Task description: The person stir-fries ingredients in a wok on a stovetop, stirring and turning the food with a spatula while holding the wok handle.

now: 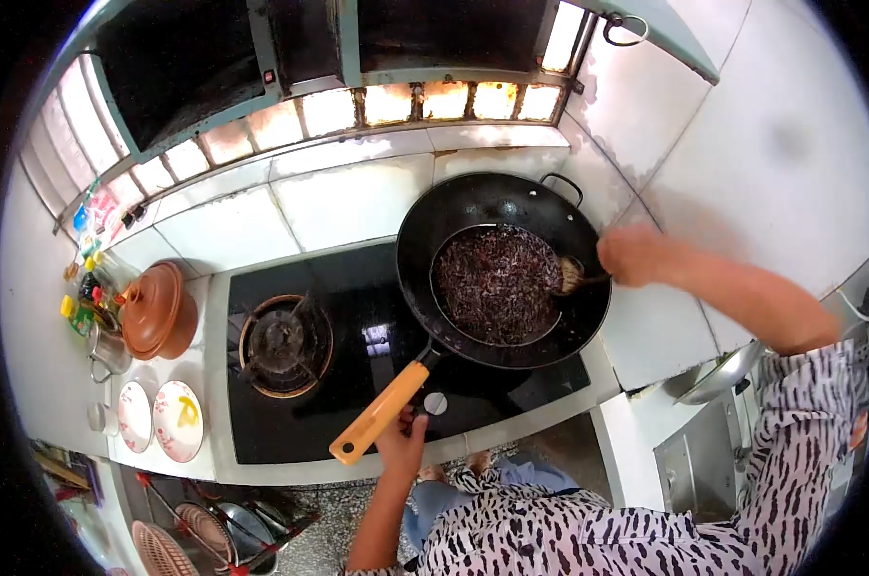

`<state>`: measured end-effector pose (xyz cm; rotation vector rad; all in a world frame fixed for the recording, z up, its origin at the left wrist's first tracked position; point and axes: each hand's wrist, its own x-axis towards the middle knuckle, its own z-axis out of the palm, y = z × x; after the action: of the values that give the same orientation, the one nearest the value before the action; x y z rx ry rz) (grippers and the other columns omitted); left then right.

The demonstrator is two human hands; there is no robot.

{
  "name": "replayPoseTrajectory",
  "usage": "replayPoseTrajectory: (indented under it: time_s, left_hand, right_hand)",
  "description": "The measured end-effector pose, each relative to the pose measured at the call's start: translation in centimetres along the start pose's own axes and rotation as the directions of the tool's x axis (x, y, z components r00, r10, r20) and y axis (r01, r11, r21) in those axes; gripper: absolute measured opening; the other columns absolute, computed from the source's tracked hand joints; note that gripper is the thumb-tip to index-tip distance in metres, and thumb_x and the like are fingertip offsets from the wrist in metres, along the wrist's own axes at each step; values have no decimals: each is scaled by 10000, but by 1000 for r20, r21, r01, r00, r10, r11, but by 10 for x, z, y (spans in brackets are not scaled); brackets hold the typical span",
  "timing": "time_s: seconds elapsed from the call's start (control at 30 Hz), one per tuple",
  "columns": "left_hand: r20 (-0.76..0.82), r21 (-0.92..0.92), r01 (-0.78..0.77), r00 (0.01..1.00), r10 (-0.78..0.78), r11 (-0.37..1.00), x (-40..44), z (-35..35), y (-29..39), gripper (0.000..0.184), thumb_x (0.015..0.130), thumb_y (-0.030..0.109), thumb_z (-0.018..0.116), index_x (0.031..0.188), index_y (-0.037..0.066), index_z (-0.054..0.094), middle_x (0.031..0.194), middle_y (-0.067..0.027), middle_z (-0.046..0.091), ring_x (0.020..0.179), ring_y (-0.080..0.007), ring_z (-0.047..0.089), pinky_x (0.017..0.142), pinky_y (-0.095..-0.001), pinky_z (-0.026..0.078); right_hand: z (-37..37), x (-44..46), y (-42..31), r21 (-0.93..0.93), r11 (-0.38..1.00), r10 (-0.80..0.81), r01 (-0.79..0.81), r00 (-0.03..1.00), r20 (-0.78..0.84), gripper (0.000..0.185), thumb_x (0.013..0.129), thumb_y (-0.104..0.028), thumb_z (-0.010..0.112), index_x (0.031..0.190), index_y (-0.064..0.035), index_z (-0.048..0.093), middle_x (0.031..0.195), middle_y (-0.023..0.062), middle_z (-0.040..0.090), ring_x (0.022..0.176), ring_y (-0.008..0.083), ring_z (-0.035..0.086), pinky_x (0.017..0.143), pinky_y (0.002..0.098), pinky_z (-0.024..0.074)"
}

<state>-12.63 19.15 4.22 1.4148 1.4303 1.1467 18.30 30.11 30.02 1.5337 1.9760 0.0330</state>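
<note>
Head view, landmark: the wok (473, 204). Left of it I see an uncovered burner (283, 344); farther left, a lidded brown pot (152, 312), bottles (87, 288) and two patterned plates (178, 420). Behind it run white wall tiles (353, 206) below window panes (329, 112); to its lower right is a sink (696, 466). The wok hides whatever supports it on the cooktop (358, 278), and its handle (382, 413) crosses in front of my view of the left hand (402, 446).

The left hand is beside and below that handle, fingers bent near the cooktop's front edge; I cannot tell whether they pinch anything. The right hand (631, 255), blurred, is closed at the wok's right rim around the handle end of a brush-like tool (571, 276), its head inside the wok.

Materials: the wok is round, dark and sloping-walled, with a smooth yellow-orange handle and a wire loop (563, 188) opposite. It contains a glossy, dark reddish-brown, coarse-looking mixture (497, 283). The cooktop is black and reflective; the brown pot is rounded, the tool's head pale and bristly.
</note>
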Motion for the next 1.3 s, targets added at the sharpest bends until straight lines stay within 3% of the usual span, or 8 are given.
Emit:
replayPoseTrajectory:
  time_s: [0.3,0.53,0.63,0.73,0.97,1.17,1.23,1.3]
  left_hand:
    - [-51,-666,-31,999,-4,746,-10,-24,49,610,693,202,705,1182,47,374,962,-79,527,874,-167,513,722,-288,433]
    - [-252,-851,-207,967,-29,484,3,-19,54,525,781,331,599,1193,101,369,1097,-95,478,1034,-222,463,844,-378,410]
    - [-232,-887,-223,972,27,403,3,-19,48,411,790,335,580,1099,103,442,1092,-94,483,1086,-260,437,890,-401,379]
    - [-229,-908,-204,973,-25,365,1,-19,49,312,795,309,572,1010,104,478,1094,-98,483,1118,-285,414,909,-416,365]
    - [-229,-888,-183,972,-59,422,-2,-16,52,277,811,294,546,1001,113,459,1088,-97,475,1101,-281,424,883,-413,386]
    - [-218,-886,-172,974,-60,431,-2,-17,53,269,824,296,529,1007,114,454,1092,-95,475,1099,-272,427,862,-404,402]
    - [-219,-892,-173,974,-63,417,-4,-17,52,265,829,296,523,1009,115,454,1094,-94,476,1099,-271,427,860,-402,403]
    - [-214,-889,-171,975,-57,424,-4,-17,53,255,836,294,513,1010,116,457,1098,-93,476,1098,-268,427,854,-399,407]
  right_hand:
    - [43,35,-25,12,1000,31,-28,894,-447,60,676,-90,511,679,-79,570,675,96,594,649,268,593,551,390,440]
    - [-31,-6,13,-243,959,-232,142,888,-396,136,642,-90,547,753,-88,625,652,105,588,725,269,588,605,405,432]
    - [-51,6,37,9,974,-226,227,967,117,135,600,-130,552,680,-100,656,673,88,608,681,233,588,586,365,438]
    - [-34,13,37,258,930,-314,262,930,189,119,601,-145,563,667,-85,642,662,92,600,641,239,584,553,356,441]
    - [73,40,-52,268,963,5,26,993,-115,116,692,-99,522,738,-10,581,710,188,597,717,340,600,594,434,490]
    - [72,36,-4,740,563,28,366,887,-460,143,753,-86,515,859,-5,567,658,163,575,481,233,541,423,350,436]
    - [54,19,15,905,-391,-121,-168,984,130,164,807,-81,477,889,33,562,545,56,467,367,74,364,309,218,277]
    - [43,5,22,871,-451,-108,-193,981,161,161,818,-77,466,890,32,559,542,39,444,350,52,315,297,193,222]
